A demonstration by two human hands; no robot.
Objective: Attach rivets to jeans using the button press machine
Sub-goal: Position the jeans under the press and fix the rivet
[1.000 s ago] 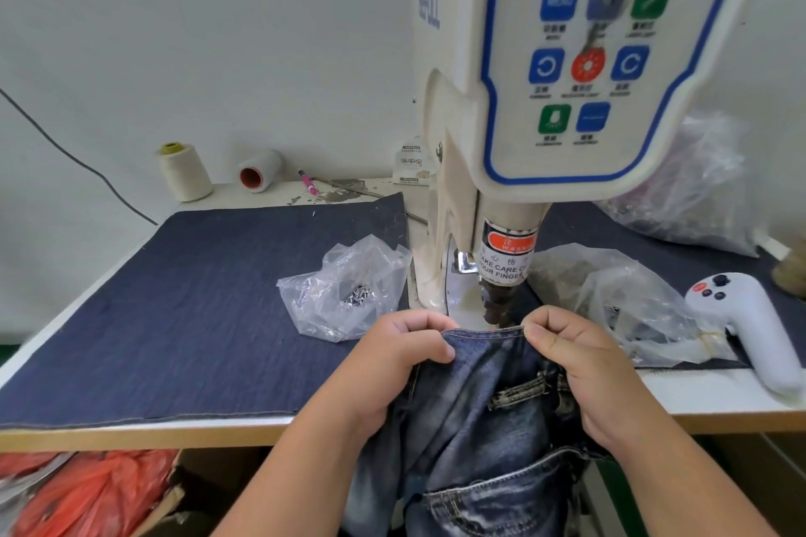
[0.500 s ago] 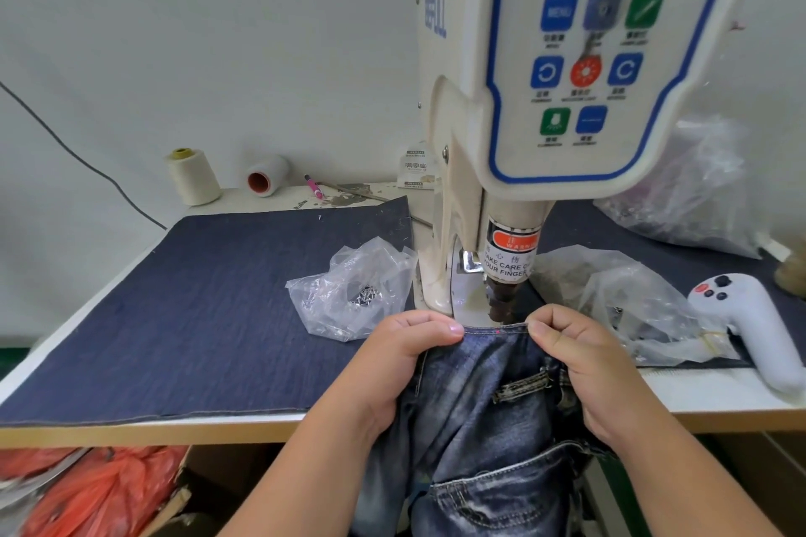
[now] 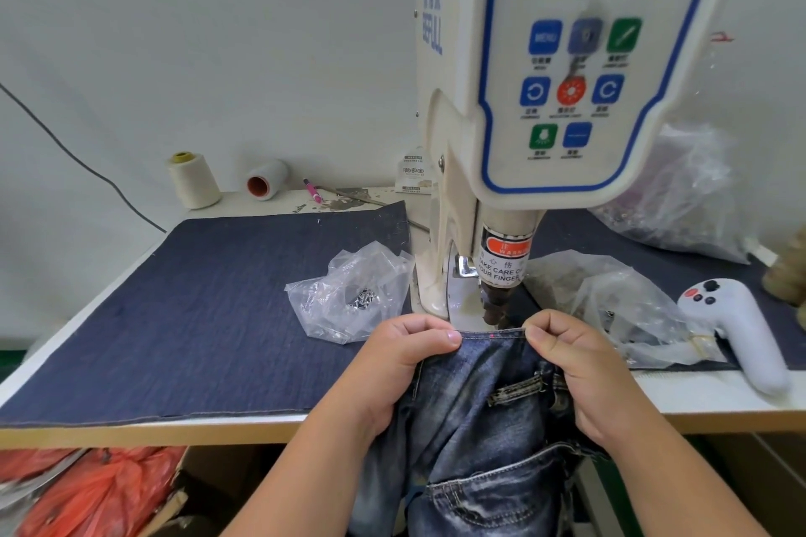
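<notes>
Jeans [image 3: 475, 410] hang off the front edge of the counter [image 3: 715, 395], top hem pulled up just below the press head. Left hand [image 3: 403, 366] curls tight, thumb and fingers pinching the hem at its left end. Right hand [image 3: 575, 366] also curls, pinching the same hem at the right end; fabric stretched flat between the two. Small red dot on the hem [image 3: 492, 336] sits between the hands. Punch [image 3: 495, 310] of the button press machine [image 3: 562, 70] stands just behind the hem; contact with the fabric unclear. Clear bag with small metal pieces [image 3: 353, 296] lies left of the machine on a dark denim mat [image 3: 196, 310]. Another clear bag [image 3: 610, 301] and a white handheld controller [image 3: 737, 327] lie right. Two thread spools [image 3: 194, 179] and a pink pen [image 3: 312, 190] sit at the back near the wall.
</notes>
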